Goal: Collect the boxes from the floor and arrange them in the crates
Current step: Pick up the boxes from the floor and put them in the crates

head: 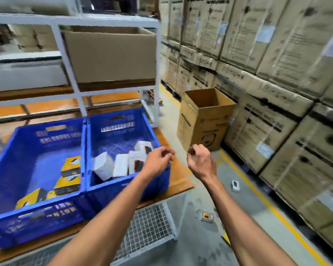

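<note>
Both empty: left hand (158, 160) at six o'clock over right crate (123, 196), right hand (199, 160) beside it, fingers loosely curled; white box (235, 185) on floor at four o'clock, presumably next.

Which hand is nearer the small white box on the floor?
Right. The right hand hangs above and left of the small white box; the left hand is farther left, over the right crate's rim.

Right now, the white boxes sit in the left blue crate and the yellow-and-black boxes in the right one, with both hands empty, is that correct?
Not quite: the crates are swapped. The head view shows the white boxes in the right blue crate and the yellow-and-black boxes in the left blue crate. The left hand and right hand do look empty.
</note>
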Demonstrator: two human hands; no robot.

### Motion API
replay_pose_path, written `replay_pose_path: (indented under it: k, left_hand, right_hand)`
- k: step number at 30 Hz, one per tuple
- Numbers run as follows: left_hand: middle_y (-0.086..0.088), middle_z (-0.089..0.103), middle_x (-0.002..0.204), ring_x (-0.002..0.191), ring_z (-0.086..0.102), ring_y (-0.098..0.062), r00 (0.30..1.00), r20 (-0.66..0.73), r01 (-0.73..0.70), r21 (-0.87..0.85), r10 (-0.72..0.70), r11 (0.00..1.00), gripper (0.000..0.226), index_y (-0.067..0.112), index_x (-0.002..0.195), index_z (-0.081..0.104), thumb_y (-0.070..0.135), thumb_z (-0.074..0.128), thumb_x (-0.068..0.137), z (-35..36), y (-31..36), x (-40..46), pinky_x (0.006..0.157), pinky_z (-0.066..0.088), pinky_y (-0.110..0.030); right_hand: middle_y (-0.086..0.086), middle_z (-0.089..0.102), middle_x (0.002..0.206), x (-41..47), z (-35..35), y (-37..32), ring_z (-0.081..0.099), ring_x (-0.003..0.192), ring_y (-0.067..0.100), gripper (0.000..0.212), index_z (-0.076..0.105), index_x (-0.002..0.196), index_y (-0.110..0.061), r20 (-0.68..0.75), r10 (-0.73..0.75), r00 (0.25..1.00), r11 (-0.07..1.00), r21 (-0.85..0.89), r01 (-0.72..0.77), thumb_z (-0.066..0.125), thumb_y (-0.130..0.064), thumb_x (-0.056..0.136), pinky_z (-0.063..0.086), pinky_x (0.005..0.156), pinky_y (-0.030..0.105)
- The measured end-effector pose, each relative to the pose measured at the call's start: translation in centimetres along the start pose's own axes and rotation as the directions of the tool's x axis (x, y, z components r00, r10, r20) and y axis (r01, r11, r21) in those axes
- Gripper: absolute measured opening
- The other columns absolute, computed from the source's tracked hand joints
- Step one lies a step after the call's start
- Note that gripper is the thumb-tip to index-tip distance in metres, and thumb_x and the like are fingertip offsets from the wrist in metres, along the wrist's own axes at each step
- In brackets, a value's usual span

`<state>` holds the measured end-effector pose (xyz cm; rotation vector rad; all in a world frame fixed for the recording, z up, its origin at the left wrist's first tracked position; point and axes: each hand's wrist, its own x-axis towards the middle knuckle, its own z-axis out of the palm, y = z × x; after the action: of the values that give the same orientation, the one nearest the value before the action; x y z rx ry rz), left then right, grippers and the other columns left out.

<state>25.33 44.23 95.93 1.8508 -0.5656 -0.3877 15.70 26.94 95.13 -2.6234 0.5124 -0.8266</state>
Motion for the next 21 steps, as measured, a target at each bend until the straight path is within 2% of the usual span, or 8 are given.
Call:
replay_pose_path:
  k: [2,4,7,11,13,17,21]
  left_hand:
    - [-0.002,0.072,0.080,0.056,0.060,-0.012,0.998,0.058,0.003,0.002,-0.003,1.000,0.028,0.021,0.091,0.069,-0.003,0.055,0.096,4.0,0.4,0.2,0.051,0.046,-0.015]
    - [-0.002,0.072,0.079,0.054,0.060,-0.010,0.994,0.109,0.010,0.025,-0.013,1.000,0.028,0.019,0.094,0.070,-0.004,0.054,0.096,7.7,0.4,0.0,0.049,0.045,-0.013]
    - [0.001,0.073,0.079,0.056,0.061,-0.011,0.985,0.166,0.033,0.059,-0.043,0.998,0.027,0.018,0.098,0.072,-0.001,0.053,0.095,13.3,0.0,-0.1,0.050,0.045,-0.017]
    - [-0.004,0.067,0.080,0.059,0.057,-0.016,0.968,0.225,0.104,0.063,-0.115,0.993,0.025,0.007,0.105,0.068,-0.006,0.048,0.098,19.9,-0.6,-0.2,0.046,0.040,-0.012]
    - [-0.004,0.068,0.081,0.058,0.056,-0.014,0.957,0.244,0.140,0.079,-0.155,0.987,0.025,0.010,0.103,0.066,-0.005,0.046,0.099,22.8,-1.3,-0.3,0.046,0.042,-0.013]
    - [0.003,0.074,0.075,0.059,0.061,-0.016,0.942,0.252,0.195,0.133,-0.224,0.972,0.027,0.021,0.094,0.069,0.002,0.050,0.095,29.2,-3.7,-0.7,0.051,0.045,-0.023]
    - [0.001,0.074,0.075,0.057,0.061,-0.015,0.917,0.283,0.235,0.181,-0.280,0.955,0.025,0.022,0.092,0.071,0.002,0.055,0.091,34.6,-5.2,-1.8,0.056,0.049,-0.026]
  right_hand:
    - [-0.003,0.058,0.091,-1.6,-1.5,3.6,0.062,0.088,0.025,0.009,0.058,0.089,-0.026,-0.025,0.092,0.995,0.995,-0.032,-0.093,0.065,-0.032,0.087,0.047,0.062,0.034]
    - [-0.003,0.059,0.091,-3.5,-2.4,7.2,0.063,0.086,0.026,0.011,0.057,0.088,-0.026,-0.007,0.157,0.988,0.987,-0.042,-0.157,0.062,-0.035,0.086,0.048,0.062,0.035]
    - [-0.004,0.059,0.091,-6.2,-4.2,12.8,0.063,0.087,0.025,0.014,0.058,0.088,-0.026,0.022,0.234,0.972,0.972,-0.010,-0.234,0.056,-0.039,0.085,0.052,0.065,0.038]
    - [-0.006,0.062,0.093,-10.0,-7.0,19.6,0.063,0.090,0.023,0.008,0.061,0.089,-0.026,0.025,0.376,0.926,0.926,-0.045,-0.375,0.064,-0.033,0.089,0.052,0.065,0.036]
    - [-0.008,0.062,0.092,-12.0,-8.4,22.6,0.062,0.088,0.021,0.007,0.058,0.088,-0.028,0.036,0.430,0.902,0.903,-0.037,-0.429,0.064,-0.033,0.089,0.052,0.063,0.035]
    - [-0.012,0.061,0.090,-15.6,-10.9,28.8,0.059,0.087,0.016,0.007,0.059,0.088,-0.029,0.031,0.532,0.846,0.847,-0.037,-0.531,0.065,-0.031,0.091,0.044,0.062,0.030]
    - [-0.011,0.061,0.090,-18.5,-12.3,32.9,0.059,0.087,0.016,0.006,0.060,0.088,-0.029,0.064,0.599,0.798,0.800,-0.058,-0.597,0.064,-0.032,0.092,0.046,0.064,0.031]
